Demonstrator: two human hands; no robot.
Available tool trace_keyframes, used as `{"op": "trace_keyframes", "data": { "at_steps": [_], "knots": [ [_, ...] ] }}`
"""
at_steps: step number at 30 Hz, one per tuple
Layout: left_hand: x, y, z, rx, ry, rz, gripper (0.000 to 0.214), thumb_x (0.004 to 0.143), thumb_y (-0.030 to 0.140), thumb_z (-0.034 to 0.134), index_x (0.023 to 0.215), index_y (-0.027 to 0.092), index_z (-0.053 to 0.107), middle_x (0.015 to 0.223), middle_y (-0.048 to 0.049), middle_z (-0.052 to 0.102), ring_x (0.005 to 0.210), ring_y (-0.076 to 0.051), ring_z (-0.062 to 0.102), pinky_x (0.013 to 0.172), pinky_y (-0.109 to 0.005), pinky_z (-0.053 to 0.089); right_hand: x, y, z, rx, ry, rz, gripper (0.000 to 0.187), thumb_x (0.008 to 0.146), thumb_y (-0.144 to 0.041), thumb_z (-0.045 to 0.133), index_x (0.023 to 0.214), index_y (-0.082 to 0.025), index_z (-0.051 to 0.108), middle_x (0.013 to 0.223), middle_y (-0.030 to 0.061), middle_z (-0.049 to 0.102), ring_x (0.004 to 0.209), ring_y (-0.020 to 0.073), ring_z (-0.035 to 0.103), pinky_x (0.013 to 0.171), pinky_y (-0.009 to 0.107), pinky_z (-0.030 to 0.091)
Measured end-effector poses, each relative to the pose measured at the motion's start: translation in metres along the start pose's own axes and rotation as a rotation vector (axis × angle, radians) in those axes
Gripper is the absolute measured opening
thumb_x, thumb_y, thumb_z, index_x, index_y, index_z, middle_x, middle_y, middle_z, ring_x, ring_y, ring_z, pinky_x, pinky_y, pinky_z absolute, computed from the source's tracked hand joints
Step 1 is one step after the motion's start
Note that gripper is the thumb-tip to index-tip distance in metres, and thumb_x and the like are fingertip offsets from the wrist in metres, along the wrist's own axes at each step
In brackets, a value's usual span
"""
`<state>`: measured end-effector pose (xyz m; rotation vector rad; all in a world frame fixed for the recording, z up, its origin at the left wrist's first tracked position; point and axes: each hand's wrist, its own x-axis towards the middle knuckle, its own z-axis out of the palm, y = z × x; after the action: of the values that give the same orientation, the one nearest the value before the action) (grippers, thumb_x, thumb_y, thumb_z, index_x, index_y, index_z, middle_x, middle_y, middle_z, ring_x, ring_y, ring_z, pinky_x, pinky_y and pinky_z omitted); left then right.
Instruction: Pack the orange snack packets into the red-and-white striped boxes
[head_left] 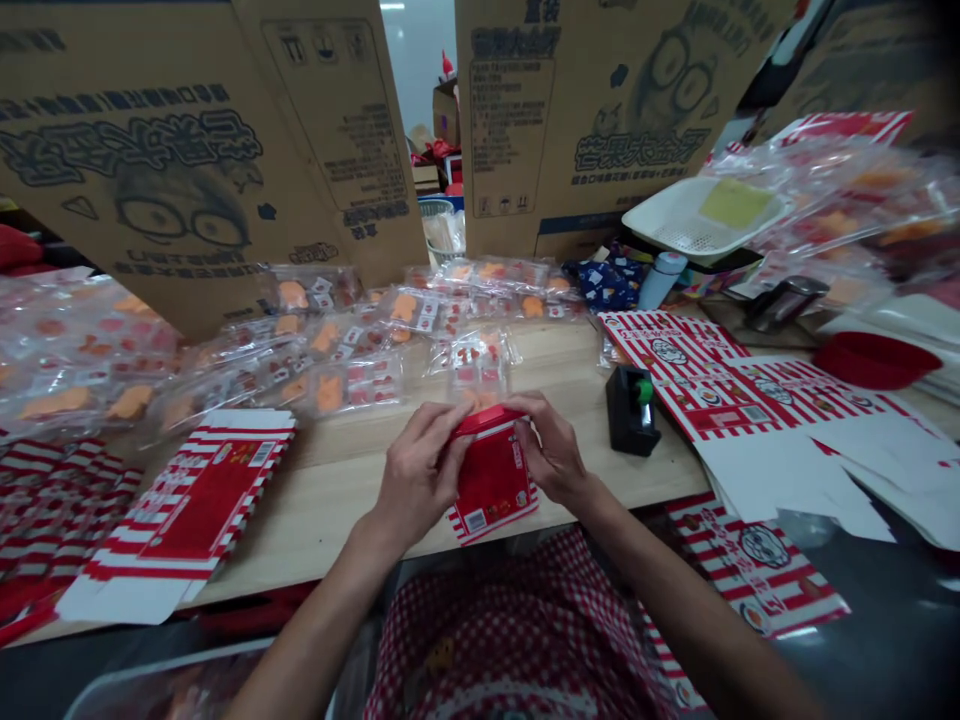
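Observation:
A small red and white striped paper box [493, 480] stands at the near edge of the wooden table [352, 470]. Both my hands grip it. My left hand [418, 470] is wrapped round its left side, fingers curled onto the top flap. My right hand [550, 445] holds the right side, fingertips pressing on the top edge. Just behind the box lie clear packets of orange and red items [480, 365].
Flat striped box blanks are stacked at the left [187, 510] and right [739, 395]. A black tape dispenser [631, 408] stands right of my hands. Large brown cartons [187, 150] wall the back. A white tray [694, 215] and several packets sit far right.

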<state>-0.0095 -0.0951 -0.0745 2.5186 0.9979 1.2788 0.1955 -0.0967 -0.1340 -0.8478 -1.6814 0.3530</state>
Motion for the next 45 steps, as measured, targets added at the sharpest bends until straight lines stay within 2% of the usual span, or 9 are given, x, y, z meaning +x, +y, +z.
{"op": "trace_keyframes", "data": {
  "at_steps": [6, 13, 16, 19, 22, 26, 30, 38, 45],
  "knots": [
    [0.007, -0.005, 0.011, 0.075, -0.006, 0.116, 0.027, 0.094, 0.014, 0.059, 0.119, 0.021, 0.067, 0.108, -0.0101, 0.067, 0.099, -0.019, 0.065, 0.084, -0.033, 0.056, 0.005, 0.005, -0.016, -0.059, 0.006, -0.173, 0.036, 0.096, -0.008, 0.046, 0.125, -0.028, 0.055, 0.117, 0.0086, 0.060, 0.108, 0.0201, 0.062, 0.088, 0.037, 0.054],
    [0.005, -0.015, 0.018, 0.121, 0.055, 0.168, 0.023, 0.091, 0.021, 0.067, 0.113, 0.027, 0.072, 0.105, -0.0051, 0.075, 0.087, -0.017, 0.071, 0.077, -0.029, 0.053, 0.009, -0.013, -0.022, -0.018, 0.005, -0.032, 0.030, 0.093, -0.011, 0.049, 0.115, -0.027, 0.060, 0.117, 0.0066, 0.062, 0.110, 0.0191, 0.062, 0.094, 0.038, 0.054],
    [0.007, -0.020, 0.020, 0.137, 0.076, 0.193, 0.032, 0.089, 0.018, 0.069, 0.118, 0.030, 0.071, 0.104, -0.0042, 0.074, 0.082, -0.017, 0.068, 0.075, -0.029, 0.051, 0.003, -0.009, -0.060, -0.108, 0.011, 0.353, 0.043, 0.080, -0.009, 0.060, 0.119, -0.026, 0.063, 0.137, 0.0075, 0.055, 0.126, 0.0225, 0.054, 0.105, 0.042, 0.048],
    [0.011, -0.019, 0.027, 0.112, 0.122, 0.179, 0.028, 0.087, 0.017, 0.071, 0.113, 0.028, 0.072, 0.099, -0.0041, 0.073, 0.080, -0.018, 0.067, 0.074, -0.031, 0.051, -0.021, 0.013, -0.111, -0.288, 0.320, 0.904, 0.035, 0.071, -0.008, 0.064, 0.104, -0.020, 0.067, 0.125, 0.0113, 0.059, 0.116, 0.0252, 0.060, 0.096, 0.038, 0.053],
    [0.014, -0.012, 0.034, 0.127, 0.135, 0.162, 0.021, 0.087, 0.019, 0.072, 0.107, 0.026, 0.072, 0.096, -0.0039, 0.072, 0.080, -0.019, 0.066, 0.075, -0.032, 0.051, -0.043, 0.041, -0.142, -0.292, 0.440, 1.166, 0.019, 0.074, -0.014, 0.066, 0.093, -0.016, 0.063, 0.093, 0.0101, 0.066, 0.089, 0.0255, 0.070, 0.070, 0.032, 0.057],
    [0.014, -0.003, 0.039, 0.142, 0.147, 0.129, 0.015, 0.088, 0.023, 0.071, 0.103, 0.024, 0.072, 0.096, -0.0040, 0.073, 0.079, -0.020, 0.066, 0.074, -0.033, 0.051, -0.046, 0.062, -0.143, -0.071, 0.448, 1.380, 0.014, 0.083, -0.024, 0.064, 0.092, -0.015, 0.060, 0.075, 0.0046, 0.065, 0.058, 0.0187, 0.069, 0.040, 0.020, 0.041],
    [0.011, 0.000, 0.038, 0.130, 0.135, 0.093, 0.016, 0.088, 0.024, 0.071, 0.104, 0.025, 0.073, 0.094, -0.0031, 0.072, 0.079, -0.019, 0.066, 0.073, -0.031, 0.051, -0.041, 0.058, -0.145, 0.154, 0.435, 1.414, 0.017, 0.084, -0.027, 0.067, 0.096, -0.017, 0.059, 0.084, 0.0031, 0.068, 0.063, 0.0173, 0.073, 0.043, 0.018, 0.048],
    [0.012, 0.002, 0.037, 0.142, 0.130, 0.102, 0.014, 0.089, 0.024, 0.070, 0.103, 0.024, 0.072, 0.095, -0.0030, 0.072, 0.080, -0.019, 0.066, 0.075, -0.033, 0.051, -0.068, 0.033, -0.177, 0.367, 0.405, 1.367, 0.023, 0.072, -0.026, 0.078, 0.084, -0.016, 0.062, 0.079, 0.0035, 0.069, 0.065, 0.0248, 0.075, 0.059, 0.034, 0.062],
    [0.015, 0.004, 0.036, 0.151, 0.100, 0.098, 0.019, 0.087, 0.019, 0.072, 0.105, 0.024, 0.071, 0.097, -0.0032, 0.073, 0.081, -0.019, 0.067, 0.076, -0.033, 0.052, -0.107, 0.034, -0.143, 0.295, 0.648, 1.215, 0.026, 0.060, -0.032, 0.081, 0.066, -0.017, 0.061, 0.073, 0.0041, 0.069, 0.078, 0.0209, 0.073, 0.072, 0.028, 0.060]
  ]
}}
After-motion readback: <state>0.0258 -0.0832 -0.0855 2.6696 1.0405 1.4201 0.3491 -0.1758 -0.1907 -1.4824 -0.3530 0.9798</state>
